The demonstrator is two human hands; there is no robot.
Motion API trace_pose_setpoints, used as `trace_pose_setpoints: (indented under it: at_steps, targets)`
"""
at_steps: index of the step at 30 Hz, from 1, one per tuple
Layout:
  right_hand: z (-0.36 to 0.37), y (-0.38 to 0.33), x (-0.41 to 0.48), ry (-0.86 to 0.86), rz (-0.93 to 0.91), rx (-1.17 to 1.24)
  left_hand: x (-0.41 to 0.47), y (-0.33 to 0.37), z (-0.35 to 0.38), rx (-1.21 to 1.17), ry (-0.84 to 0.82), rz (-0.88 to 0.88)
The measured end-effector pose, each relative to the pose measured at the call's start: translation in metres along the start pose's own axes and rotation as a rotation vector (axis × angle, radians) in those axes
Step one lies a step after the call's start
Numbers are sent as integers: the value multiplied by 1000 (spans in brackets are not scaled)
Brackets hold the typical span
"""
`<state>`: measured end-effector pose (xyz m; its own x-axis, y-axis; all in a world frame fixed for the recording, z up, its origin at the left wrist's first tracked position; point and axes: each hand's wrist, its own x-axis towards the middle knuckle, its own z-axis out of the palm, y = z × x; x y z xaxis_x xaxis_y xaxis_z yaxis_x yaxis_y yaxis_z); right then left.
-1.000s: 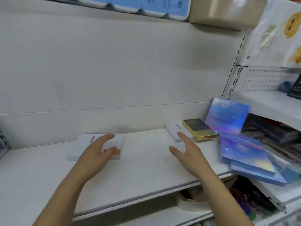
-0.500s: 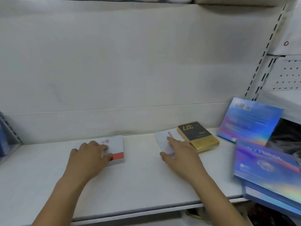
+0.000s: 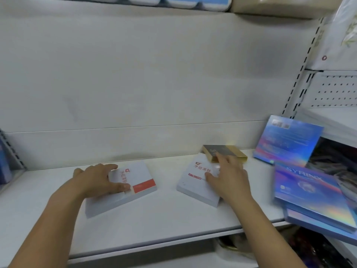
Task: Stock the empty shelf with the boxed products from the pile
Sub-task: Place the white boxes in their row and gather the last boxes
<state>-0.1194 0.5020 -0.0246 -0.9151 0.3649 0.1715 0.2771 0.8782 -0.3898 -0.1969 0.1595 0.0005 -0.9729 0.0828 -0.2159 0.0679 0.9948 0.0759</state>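
Note:
Two flat white boxes with red print lie on the white shelf (image 3: 164, 219). My left hand (image 3: 94, 180) grips the left white box (image 3: 139, 180), fingers over its far edge and thumb on top. My right hand (image 3: 229, 182) rests on the right part of the other white box (image 3: 193, 182), thumb on its top. That hand's index finger reaches to a black and gold box (image 3: 233, 154) right behind. The pile of shiny blue boxes (image 3: 309, 194) sits at the right end, with one blue box (image 3: 286, 142) leaning upright behind it.
The shelf's back panel (image 3: 154, 84) is plain white. Blue packs (image 3: 173, 0) sit on the shelf above. A slotted upright (image 3: 301, 74) and a pegboard bay stand to the right, and blue goods (image 3: 3, 167) at the far left. Dark items fill the level below.
Both hands went from hovering to lying on the white boxes. Both boxes have slid toward the front and turned. The right index finger now touches the gold box.

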Motion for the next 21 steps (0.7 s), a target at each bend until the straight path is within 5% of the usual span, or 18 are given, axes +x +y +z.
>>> trace_pose_setpoints:
  at_steps: [6, 15, 21]
  targets:
    - [1, 3, -8, -108, 159, -181, -7, -6, -9, -114, -112, -23]
    - [4, -37, -26, -304, -24, -45, -17, -22, 3, -781, -10, 47]
    - [-2, -60, -23, -372, 26, 4, -31, -40, 9, -993, 114, 3]
